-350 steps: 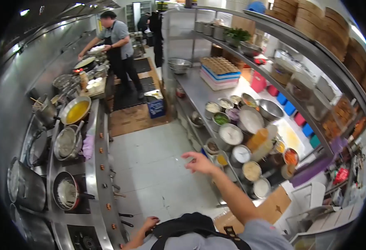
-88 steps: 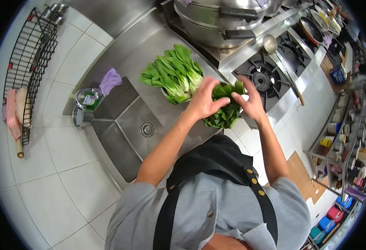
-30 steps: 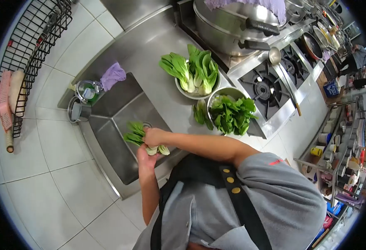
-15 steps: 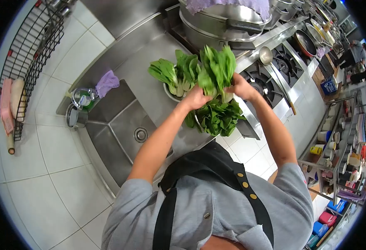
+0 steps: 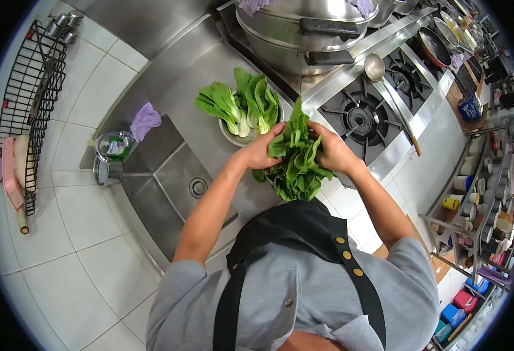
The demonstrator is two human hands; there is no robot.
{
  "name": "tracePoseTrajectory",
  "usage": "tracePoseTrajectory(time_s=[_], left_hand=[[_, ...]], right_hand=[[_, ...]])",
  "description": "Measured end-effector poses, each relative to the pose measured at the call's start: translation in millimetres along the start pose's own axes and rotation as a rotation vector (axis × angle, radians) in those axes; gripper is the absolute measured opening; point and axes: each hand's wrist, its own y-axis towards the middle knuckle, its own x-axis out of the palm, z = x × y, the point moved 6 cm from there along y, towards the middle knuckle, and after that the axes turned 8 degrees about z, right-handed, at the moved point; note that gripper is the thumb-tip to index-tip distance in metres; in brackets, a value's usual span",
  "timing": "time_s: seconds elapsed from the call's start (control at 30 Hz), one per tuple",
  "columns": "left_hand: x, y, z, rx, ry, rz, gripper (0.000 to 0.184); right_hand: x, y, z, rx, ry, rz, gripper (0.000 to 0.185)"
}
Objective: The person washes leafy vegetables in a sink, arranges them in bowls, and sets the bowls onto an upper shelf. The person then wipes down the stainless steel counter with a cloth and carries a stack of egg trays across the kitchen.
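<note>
Leafy bok choy (image 5: 296, 161) is gathered between my two hands, over the counter's front edge. My left hand (image 5: 260, 150) grips its left side, fingers curled into the leaves. On the opposite side, my right hand (image 5: 333, 149) is closed round the greens, its fingertips partly hidden by leaves. The stems of this bunch and whatever lies under it are out of sight. Just left of my hands, a round metal bowl (image 5: 230, 138) holds more bok choy (image 5: 257, 99), its white stem ends pointing toward me.
A steel sink (image 5: 157, 205) is on the left, with a purple cloth (image 5: 145, 121) and metal pots (image 5: 107, 169) at its edge. A large steamer pot (image 5: 274, 41) stands behind. Gas burners (image 5: 359, 117) and a long ladle (image 5: 374, 68) lie to the right.
The bok choy held upright above the leafy pile has come down onto it, against the other leaves. Both hands are lower and now surround the bunch. My view has shifted slightly.
</note>
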Motion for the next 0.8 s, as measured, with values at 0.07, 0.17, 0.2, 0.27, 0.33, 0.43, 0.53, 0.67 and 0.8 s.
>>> tracePoseTrajectory(time_s=[0.07,0.17,0.2,0.27,0.33,0.43,0.53,0.67,0.8], left_hand=[[15,4,-13,-0.083,-0.051,-0.152,0.086],[16,1,-10,-0.144,0.025,-0.434,0.093],[11,-4,-10,-0.112,-0.054,-0.476,0.095],[4,-16,-11,-0.046,-0.219,-0.559,0.100],[-3,-22,-11,-0.155,-0.616,-0.562,0.100],[-28,-27,-7,-0.131,-0.850,-0.278,0.080],[-62,-73,-57,-0.337,-0.748,0.267,0.053],[-33,-123,-108,-0.648,0.474,0.529,0.035],[-22,-137,-115,-0.408,0.532,0.722,0.030]], right_hand=[[9,-5,9,0.114,-0.059,-0.083,0.053],[-4,-8,1,0.172,0.007,-0.266,0.068],[-8,-8,0,0.143,0.099,-0.305,0.071],[-11,-6,1,0.147,0.252,-0.200,0.078],[-10,0,-6,0.175,0.545,-0.004,0.079],[23,-4,-25,-0.014,0.302,-0.211,0.071],[50,-13,-52,-0.278,0.160,-0.405,0.063],[20,31,-59,0.010,0.341,-0.384,0.042],[29,82,-26,0.143,0.135,-0.140,0.033]])
